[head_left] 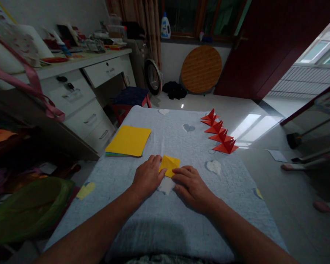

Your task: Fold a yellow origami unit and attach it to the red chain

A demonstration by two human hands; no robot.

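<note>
- Folded yellow paper [169,165] lies on the worktop [178,141] between the two hands, near the middle of the cloth that covers it; a crease shows across its upper face.
- Left hand [147,173]: its fingers are bent close together at the paper's left edge, with the thumb on the lower left part; whether they pinch it or only press it down, I cannot tell.
- Right hand [192,186]: its fingers lie side by side, tips touching the paper's lower right edge, while the thumb rests apart from them, off the paper.
- Stack of square paper [129,141]: beyond the left hand, near the worktop's left edge, yellow on top with green and blue edges showing underneath.
- Red origami pieces [222,136]: lined up along the far right side of the worktop, their sharp points turned upward, well apart from the yellow paper.
- Cloth: pale blue-grey, with heart-shaped patches [189,127] in grey, white and yellow.
- Around the worktop: a stool [133,96] with a dark blue top just beyond the far left corner, a white desk [100,69] with drawers on the left, and a round wooden board [201,69] leaning against the far wall.
</note>
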